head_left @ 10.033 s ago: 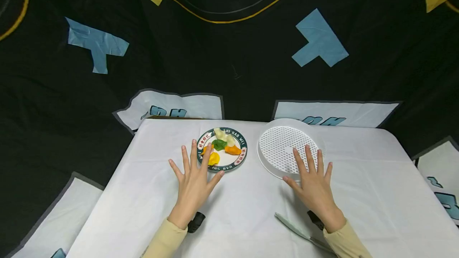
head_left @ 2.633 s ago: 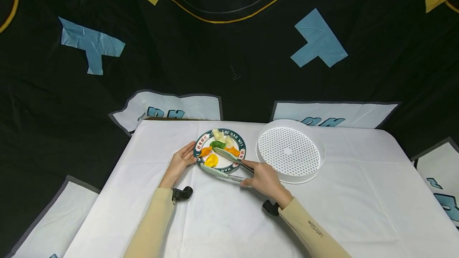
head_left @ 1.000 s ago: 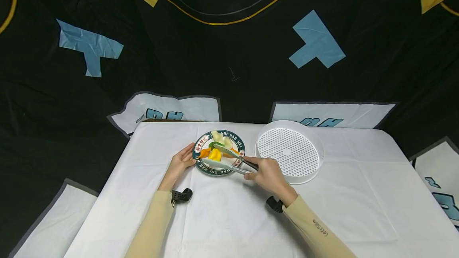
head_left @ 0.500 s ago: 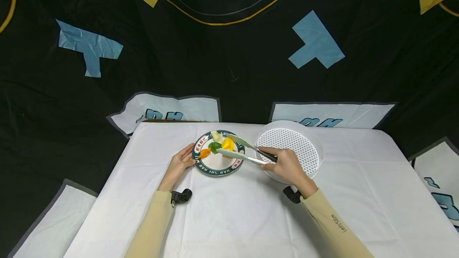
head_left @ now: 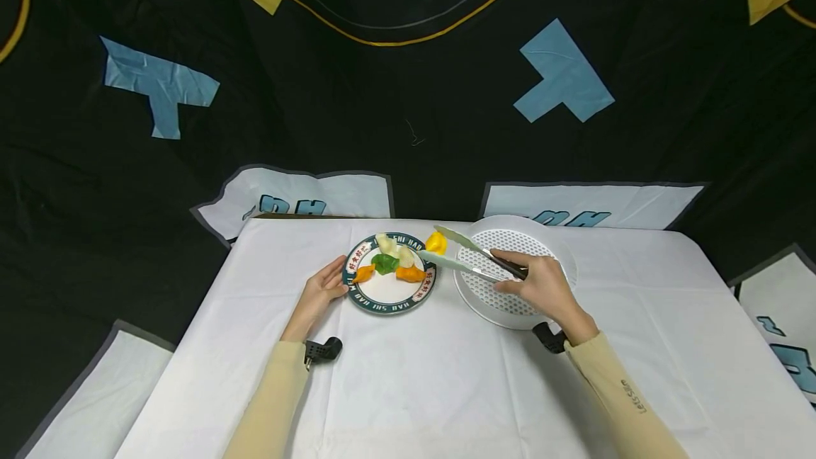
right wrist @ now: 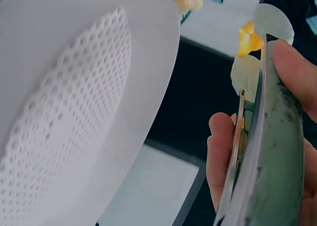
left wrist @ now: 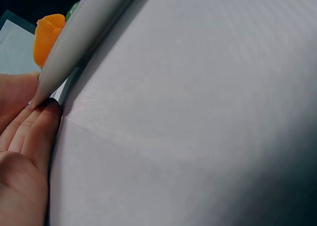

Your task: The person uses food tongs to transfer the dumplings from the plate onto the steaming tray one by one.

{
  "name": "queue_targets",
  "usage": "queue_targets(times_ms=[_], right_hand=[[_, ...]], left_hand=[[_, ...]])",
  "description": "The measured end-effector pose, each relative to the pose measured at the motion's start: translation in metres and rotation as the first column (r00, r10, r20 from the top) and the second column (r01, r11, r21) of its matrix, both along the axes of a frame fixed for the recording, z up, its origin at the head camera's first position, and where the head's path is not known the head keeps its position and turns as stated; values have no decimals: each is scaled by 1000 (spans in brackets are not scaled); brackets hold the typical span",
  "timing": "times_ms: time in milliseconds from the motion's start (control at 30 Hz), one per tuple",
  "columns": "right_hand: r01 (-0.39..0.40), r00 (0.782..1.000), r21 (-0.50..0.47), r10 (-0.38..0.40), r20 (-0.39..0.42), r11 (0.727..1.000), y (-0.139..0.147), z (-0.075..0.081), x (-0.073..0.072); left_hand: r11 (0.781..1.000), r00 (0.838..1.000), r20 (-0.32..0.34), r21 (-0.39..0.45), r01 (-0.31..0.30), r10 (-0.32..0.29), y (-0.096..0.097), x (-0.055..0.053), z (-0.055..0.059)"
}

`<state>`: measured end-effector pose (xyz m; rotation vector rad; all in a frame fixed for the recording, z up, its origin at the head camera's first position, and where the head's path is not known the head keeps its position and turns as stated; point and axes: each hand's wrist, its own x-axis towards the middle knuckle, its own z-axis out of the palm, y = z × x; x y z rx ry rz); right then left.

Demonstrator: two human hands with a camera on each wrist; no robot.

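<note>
Head view: the left hand (head_left: pixel 316 297), thumb and fingers nipped together, grips the plate (head_left: pixel 382 308) between eight and nine o'clock on its rim. On it lie a green piece (head_left: pixel 385 263) near the centre, orange pieces (head_left: pixel 410 273) at nine and three, and pale pieces (head_left: pixel 385 243) toward twelve. The right hand (head_left: pixel 550 295) curls round tongs (head_left: pixel 464 240); their tips hold a yellow piece (head_left: pixel 436 242) toward the plate's two o'clock and the perforated tray's (head_left: pixel 503 238) ten. Left wrist view: the thumb lies above the plate's edge, fingers below. Right wrist view: the yellow piece shows at two o'clock, the tray at nine.
</note>
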<state>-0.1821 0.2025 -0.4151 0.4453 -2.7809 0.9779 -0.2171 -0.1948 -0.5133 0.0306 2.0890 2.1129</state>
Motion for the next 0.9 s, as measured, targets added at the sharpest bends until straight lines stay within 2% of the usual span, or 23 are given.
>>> queue_targets(times_ms=[200,467,900], right_hand=[[59,998,-1,-59,2,998,23,0,-4],[138,990,10,-137,-39,990,50,-11,-8],[212,976,38,-213,42,977,61,-30,-15]], left_hand=[[999,998,-54,30,11,-9,0,1,0],[1000,1000,29,4,-3,3,0,-2,-1],[1000,999,36,5,-18,18,0,-2,0]])
